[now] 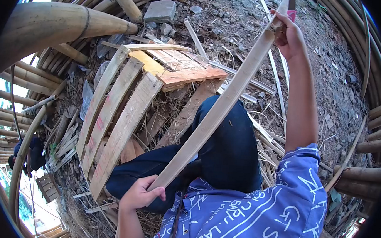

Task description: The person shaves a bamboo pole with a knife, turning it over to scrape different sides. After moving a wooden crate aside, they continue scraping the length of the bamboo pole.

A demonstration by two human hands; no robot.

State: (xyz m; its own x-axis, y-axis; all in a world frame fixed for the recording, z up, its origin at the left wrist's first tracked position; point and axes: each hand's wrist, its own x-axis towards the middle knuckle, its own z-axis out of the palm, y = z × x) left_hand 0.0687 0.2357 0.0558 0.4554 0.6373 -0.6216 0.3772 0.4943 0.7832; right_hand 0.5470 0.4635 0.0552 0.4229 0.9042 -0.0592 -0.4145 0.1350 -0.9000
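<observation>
A long, pale bamboo strip (219, 107) runs slantwise across my lap, from low in the middle up to the top right. Its lower end rests in my left hand (141, 195), the thumb lying over it. At the far end my right hand (290, 37) is closed on a knife (291, 12) with a pink part at the handle and a dark blade pointing upward. The fingers of that hand press close against the strip by a node. Part of the knife's handle is hidden in the fist.
Left of my bent knee stands a slatted wooden crate (125, 110). Thick bamboo poles (61, 21) crowd the upper left, with a grey block (160, 11) near them. Thin offcuts (268, 137) and shavings litter the soil. Another person (33, 153) is partly visible at far left.
</observation>
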